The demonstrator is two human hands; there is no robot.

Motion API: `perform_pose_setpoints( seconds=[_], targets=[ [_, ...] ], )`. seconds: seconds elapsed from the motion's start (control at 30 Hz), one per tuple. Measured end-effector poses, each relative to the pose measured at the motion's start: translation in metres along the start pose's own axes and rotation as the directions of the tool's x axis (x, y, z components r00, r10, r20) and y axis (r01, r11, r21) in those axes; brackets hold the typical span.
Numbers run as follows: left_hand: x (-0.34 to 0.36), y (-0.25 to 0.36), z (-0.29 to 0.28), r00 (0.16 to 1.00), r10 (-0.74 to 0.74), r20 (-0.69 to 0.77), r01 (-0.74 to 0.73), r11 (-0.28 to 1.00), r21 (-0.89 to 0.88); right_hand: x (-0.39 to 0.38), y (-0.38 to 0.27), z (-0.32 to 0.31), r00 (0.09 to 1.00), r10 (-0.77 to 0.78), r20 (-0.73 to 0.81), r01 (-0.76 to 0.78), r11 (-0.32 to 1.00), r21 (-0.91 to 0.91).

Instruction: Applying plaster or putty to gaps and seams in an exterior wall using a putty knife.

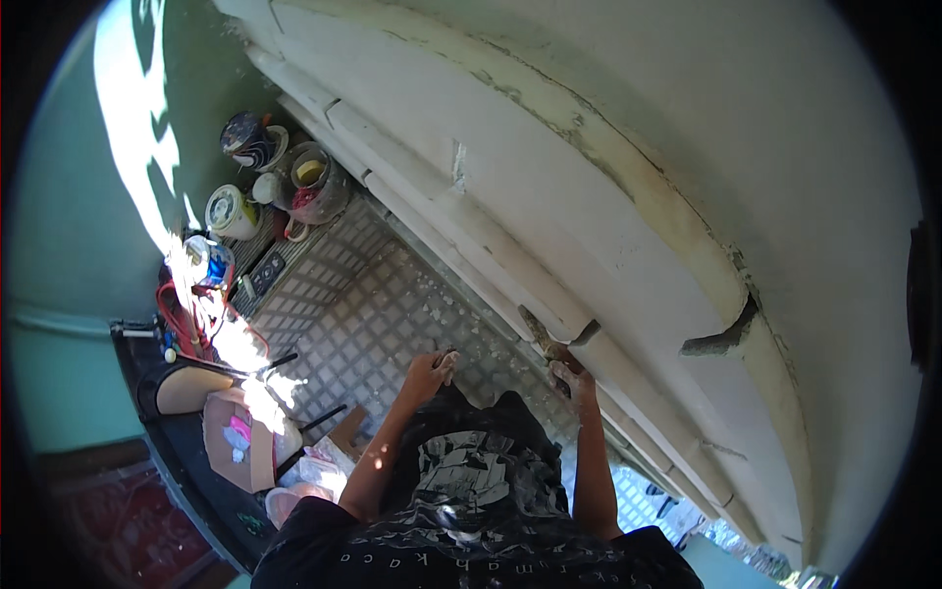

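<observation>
My right hand (pixel 571 377) is wrapped round a narrow, dirty hand tool (pixel 536 332), scraper-like in shape, though its exact kind is hard to make out. The tool lies against the lower edge of a long, stepped white moulding (pixel 520 280), close to a dark gap in it. My left hand (pixel 432 373) is held in front of my waist, away from the moulding, with curled fingers dusted white. Whatever it may hold is too small to name.
Paint buckets (pixel 232 212) and a tub (pixel 319 187) stand on a slatted surface at the far left. Nearer are red cables (pixel 182 319) and a cardboard box (pixel 237 442). A cracked, curved white ledge (pixel 628 177) spans the right. Pale debris dots the patterned floor (pixel 392 294).
</observation>
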State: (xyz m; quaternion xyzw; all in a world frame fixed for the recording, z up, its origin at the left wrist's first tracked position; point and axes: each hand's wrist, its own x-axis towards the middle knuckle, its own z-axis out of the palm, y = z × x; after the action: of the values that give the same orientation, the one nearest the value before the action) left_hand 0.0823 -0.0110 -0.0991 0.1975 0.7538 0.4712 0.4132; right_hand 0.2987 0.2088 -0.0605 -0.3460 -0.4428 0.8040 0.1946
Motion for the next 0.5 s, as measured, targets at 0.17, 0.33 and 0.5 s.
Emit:
perform_pose_setpoints(
  seconds=[0.17,0.33,0.5],
  targets=[
    [-0.031,-0.038,0.058,0.995,0.018,-0.101,-0.033,0.989,-0.146,0.018,0.007,0.011,0.985,0.152,0.083,-0.146,0.987,-0.064],
    [-0.08,-0.036,0.092,0.982,-0.099,-0.161,0.086,0.992,-0.09,0.007,0.013,0.0,0.987,0.06,0.148,-0.069,0.996,0.058],
    [-0.106,-0.031,0.107,0.953,-0.197,-0.23,0.157,0.971,-0.182,0.039,0.012,0.011,0.975,0.115,0.19,-0.125,0.991,0.043]
  ],
)
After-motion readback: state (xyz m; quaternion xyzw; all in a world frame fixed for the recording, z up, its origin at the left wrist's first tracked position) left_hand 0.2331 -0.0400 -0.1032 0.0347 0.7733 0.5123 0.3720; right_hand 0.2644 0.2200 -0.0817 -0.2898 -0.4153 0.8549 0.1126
